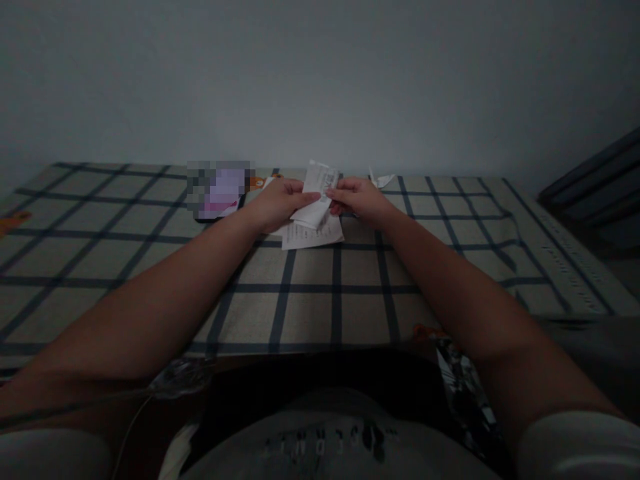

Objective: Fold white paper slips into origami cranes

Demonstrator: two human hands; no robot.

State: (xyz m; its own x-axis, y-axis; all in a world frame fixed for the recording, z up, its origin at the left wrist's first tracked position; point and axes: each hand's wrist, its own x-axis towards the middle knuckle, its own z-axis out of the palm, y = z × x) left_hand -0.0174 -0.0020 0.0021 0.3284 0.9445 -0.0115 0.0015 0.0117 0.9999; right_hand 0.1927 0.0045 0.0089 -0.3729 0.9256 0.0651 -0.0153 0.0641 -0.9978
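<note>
While both hands hold paper, tablecloth stretches to the near edge.

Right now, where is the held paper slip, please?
In the head view, the paper slip is at upper centre between left hand and right hand, over another printed paper.

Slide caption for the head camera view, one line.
Left hand and right hand hold a printed paper slip above a checked tablecloth.

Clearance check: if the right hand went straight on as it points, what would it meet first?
The right hand points leftward: first the upper printed paper it touches, then probably the left hand, though depth is unclear.
</note>
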